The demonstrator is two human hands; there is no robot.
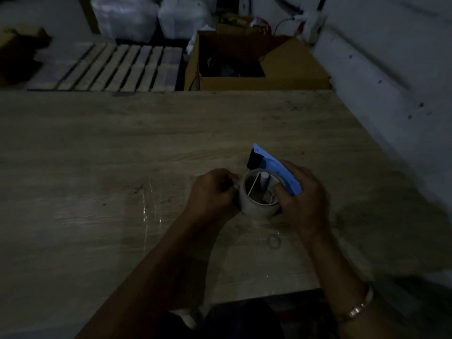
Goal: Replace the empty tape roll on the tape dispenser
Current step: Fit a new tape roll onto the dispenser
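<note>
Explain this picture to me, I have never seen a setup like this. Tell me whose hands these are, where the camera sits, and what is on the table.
There is no machine here: a person wears a camera on the head, looking down at their own hands. On a wooden table the right hand grips a blue tape dispenser carrying a tape roll. The left hand pinches at the roll's side, perhaps the tape end; it is too dark to be sure. A small clear ring lies nearby. An open cardboard box stands behind the table.

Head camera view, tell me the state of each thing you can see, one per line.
Tape roll: seated on the dispenser.
Tape dispenser: lying on the table.
Left hand: pinching at the roll's side.
Right hand: holding the dispenser.
Cardboard box: open.
</note>
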